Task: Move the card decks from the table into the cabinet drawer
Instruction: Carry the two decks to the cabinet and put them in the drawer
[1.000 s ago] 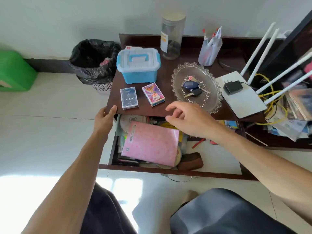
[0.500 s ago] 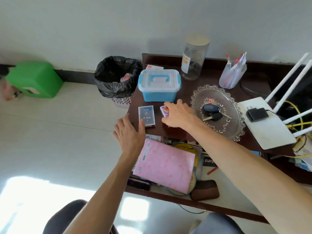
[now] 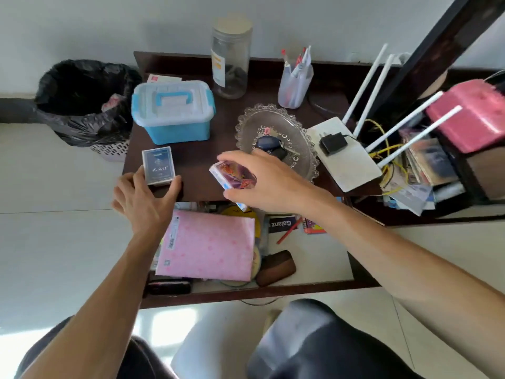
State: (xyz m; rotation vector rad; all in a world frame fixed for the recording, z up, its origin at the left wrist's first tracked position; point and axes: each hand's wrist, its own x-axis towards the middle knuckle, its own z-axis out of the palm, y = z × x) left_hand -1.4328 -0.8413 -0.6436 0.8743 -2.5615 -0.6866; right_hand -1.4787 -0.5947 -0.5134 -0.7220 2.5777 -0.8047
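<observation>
Two decks gripped: right hand (image 3: 269, 184) lifts the colourful purple-red card box (image 3: 233, 177) at the bench's front edge (image 3: 196, 196), above the open drawer (image 3: 314, 258); left hand (image 3: 147, 198) clasps the dark blue card box (image 3: 158, 165).

The open drawer (image 3: 322, 258) below the bench (image 3: 196, 157) is crowded on its left by a pink folder (image 3: 207, 244) with a brown case (image 3: 276, 268) beside it, while a bare pale patch lies on its right, crossed only by a red pencil (image 3: 289, 231). On the bench, a strip of dark wood lies free between the blue storage box (image 3: 172, 116) and the glass dish (image 3: 276, 138). The jar (image 3: 231, 56) and pen cup (image 3: 295, 83) block the back edge, and the router (image 3: 344, 154) with its raised antennas walls off the right.
</observation>
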